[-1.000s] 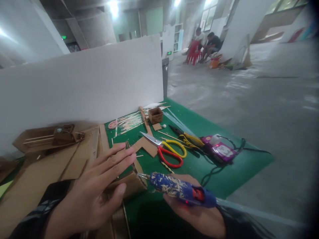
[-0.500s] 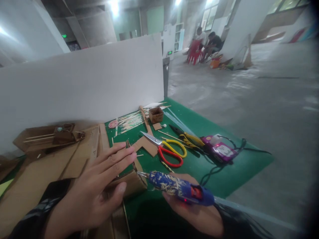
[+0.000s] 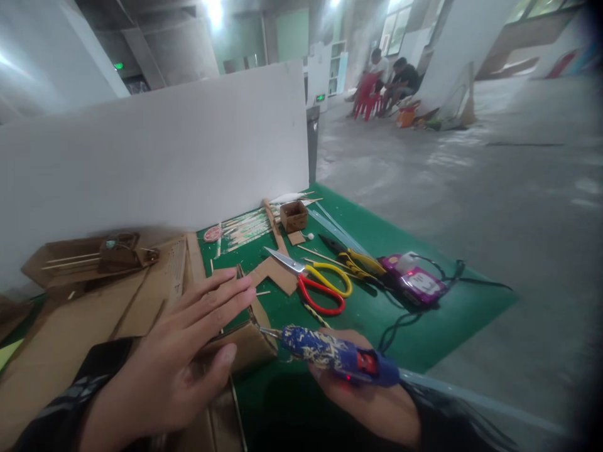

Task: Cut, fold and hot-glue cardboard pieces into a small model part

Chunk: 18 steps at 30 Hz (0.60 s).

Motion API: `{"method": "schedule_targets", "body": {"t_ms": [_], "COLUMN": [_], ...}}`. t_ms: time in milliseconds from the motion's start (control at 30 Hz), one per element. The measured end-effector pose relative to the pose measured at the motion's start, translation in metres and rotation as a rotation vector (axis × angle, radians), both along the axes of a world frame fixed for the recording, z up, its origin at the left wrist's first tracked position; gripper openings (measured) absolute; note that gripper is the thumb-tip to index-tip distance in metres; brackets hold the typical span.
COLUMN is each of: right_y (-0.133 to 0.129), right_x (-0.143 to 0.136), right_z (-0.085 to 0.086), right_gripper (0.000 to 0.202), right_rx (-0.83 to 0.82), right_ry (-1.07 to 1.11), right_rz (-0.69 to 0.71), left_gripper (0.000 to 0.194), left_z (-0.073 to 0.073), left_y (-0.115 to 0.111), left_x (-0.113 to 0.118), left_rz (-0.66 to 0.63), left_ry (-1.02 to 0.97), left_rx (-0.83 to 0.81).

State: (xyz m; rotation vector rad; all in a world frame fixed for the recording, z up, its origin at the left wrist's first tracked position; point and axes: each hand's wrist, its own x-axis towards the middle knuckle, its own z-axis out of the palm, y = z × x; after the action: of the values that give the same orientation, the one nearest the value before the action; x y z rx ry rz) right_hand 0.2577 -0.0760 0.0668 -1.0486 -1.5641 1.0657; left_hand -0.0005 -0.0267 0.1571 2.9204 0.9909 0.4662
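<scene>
My left hand (image 3: 193, 345) lies over a small open cardboard frame (image 3: 242, 351). Its fingers are stretched out flat across the top, with the thumb apart near the front wall. My right hand (image 3: 372, 402) is closed around a blue hot glue gun (image 3: 339, 351) with dried glue strands stuck to its barrel. A red light glows on the gun, and a clear glue stick (image 3: 461, 389) runs out of its back. The metal nozzle (image 3: 270, 331) meets the frame's right corner. Scissors (image 3: 325, 285) with one yellow and one red handle lie beyond the hands.
Pliers (image 3: 353, 254) and a purple power box (image 3: 414, 279) with a black cable lie to the right. Behind are a small cardboard box (image 3: 293, 217) and several thin sticks (image 3: 245, 229). Cardboard sheets (image 3: 94, 301) cover the left; a white board (image 3: 188, 150) stands behind. People sit far off.
Very little differs. The glue gun has shifted slightly left, its nozzle still at the frame's corner. My left hand stays in place on the cardboard frame.
</scene>
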Motion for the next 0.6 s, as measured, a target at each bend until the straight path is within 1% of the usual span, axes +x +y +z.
{"method": "schedule_targets", "body": {"t_ms": [100, 200, 333, 600], "right_y": [-0.0008, -0.0014, 0.0004, 0.0033], "right_x": [-0.0002, 0.0001, 0.0016, 0.0037], "right_z": [-0.0024, -0.0057, -0.0076, -0.0070], "right_gripper": [0.014, 0.013, 0.013, 0.010], "right_rx": [-0.005, -0.022, -0.023, -0.128], "right_ry": [-0.083, -0.139, -0.134, -0.122], "right_rz": [0.027, 0.010, 0.041, 0.111], "left_gripper": [0.063, 0.064, 0.063, 0.062], "left_z": [-0.0006, -0.0015, -0.0016, -0.0001], "left_y": [-0.0006, -0.0004, 0.0011, 0.0006], "left_x": [-0.0014, -0.0025, -0.0021, -0.0013], "left_rz": [-0.001, -0.007, -0.022, -0.034], "left_ry": [0.002, 0.004, -0.007, -0.013], "left_rx": [-0.005, -0.011, 0.006, 0.009]}}
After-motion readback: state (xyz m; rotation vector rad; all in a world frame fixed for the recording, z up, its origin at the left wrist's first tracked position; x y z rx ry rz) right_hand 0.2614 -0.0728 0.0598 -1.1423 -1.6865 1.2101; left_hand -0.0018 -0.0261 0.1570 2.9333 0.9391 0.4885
